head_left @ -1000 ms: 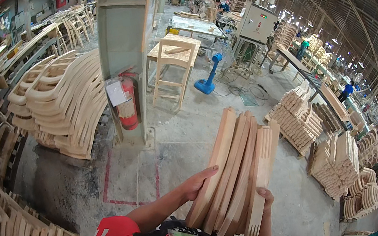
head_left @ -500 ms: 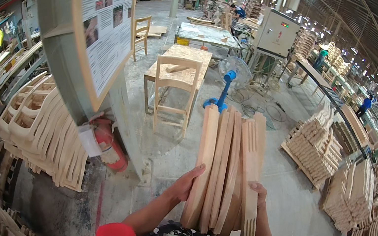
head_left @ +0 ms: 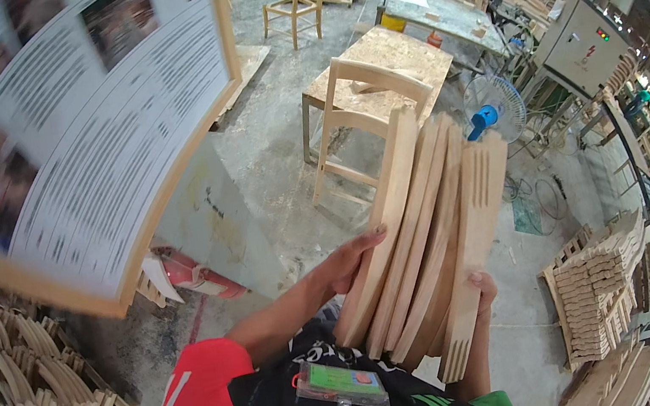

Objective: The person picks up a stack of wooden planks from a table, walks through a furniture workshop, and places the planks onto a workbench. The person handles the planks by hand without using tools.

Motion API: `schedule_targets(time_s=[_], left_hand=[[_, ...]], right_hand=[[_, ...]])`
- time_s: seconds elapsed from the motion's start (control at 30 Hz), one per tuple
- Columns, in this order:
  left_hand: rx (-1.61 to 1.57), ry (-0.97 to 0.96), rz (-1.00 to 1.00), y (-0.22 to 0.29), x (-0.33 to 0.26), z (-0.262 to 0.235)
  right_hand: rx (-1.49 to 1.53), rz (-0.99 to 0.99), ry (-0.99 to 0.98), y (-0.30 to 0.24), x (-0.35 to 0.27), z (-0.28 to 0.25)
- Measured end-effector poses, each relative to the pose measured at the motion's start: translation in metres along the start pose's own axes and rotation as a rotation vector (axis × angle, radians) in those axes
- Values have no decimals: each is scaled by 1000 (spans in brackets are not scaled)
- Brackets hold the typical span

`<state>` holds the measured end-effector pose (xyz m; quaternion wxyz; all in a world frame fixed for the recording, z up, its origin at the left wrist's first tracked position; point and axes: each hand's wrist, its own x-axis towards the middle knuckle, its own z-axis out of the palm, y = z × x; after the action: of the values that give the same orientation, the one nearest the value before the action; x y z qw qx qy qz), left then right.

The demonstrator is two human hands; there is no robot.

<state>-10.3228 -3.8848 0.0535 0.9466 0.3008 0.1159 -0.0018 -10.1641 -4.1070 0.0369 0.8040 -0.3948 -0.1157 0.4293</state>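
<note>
A bundle of several curved wooden slats (head_left: 415, 227) stands tilted in front of my chest, its upper ends leaning away from me. My left hand (head_left: 358, 259) grips the bundle's left side, thumb lying along the outer slat. At the other side my right hand (head_left: 484, 290) is closed around the edge of the rightmost piece (head_left: 478, 216), which has slots cut into both ends. Most of the right fingers are hidden behind the wood. A badge in a clear sleeve (head_left: 340, 385) hangs at my chest, just below the bundle.
A framed notice board (head_left: 152, 146) stands close on my left, with a red fire extinguisher (head_left: 186, 269) partly behind it. Ahead are a wooden chair (head_left: 376, 70), a worktable (head_left: 430, 60) and a fan (head_left: 489, 115). Stacked wooden parts lie left (head_left: 49, 404) and right (head_left: 602, 294).
The notice board now looms much larger and nearer on the left. The chair, worktable and fan have shifted rightward in view. Both hands keep hold of the slats.
</note>
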Motion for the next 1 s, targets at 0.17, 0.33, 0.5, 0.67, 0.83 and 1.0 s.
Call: schedule_targets(time_s=[0.17,0.33,0.5,0.67,0.83,1.0], left_hand=[[72,-5,-69,75,73,-21],[79,-23,-92,153,148,-42],[81,-6,-150,225,234,-96],[104,95,-158,287,307,-137],[53,120,-170,347,362,-163],[-26,90,-187,399,394,-191]], right_hand=[[142,-27,-4,-13,91,21],[164,-101,2,-19,192,13],[131,-103,4,-8,305,8],[198,-118,5,-10,412,10],[254,-72,-2,-29,500,17],[283,-76,-24,-39,572,47]])
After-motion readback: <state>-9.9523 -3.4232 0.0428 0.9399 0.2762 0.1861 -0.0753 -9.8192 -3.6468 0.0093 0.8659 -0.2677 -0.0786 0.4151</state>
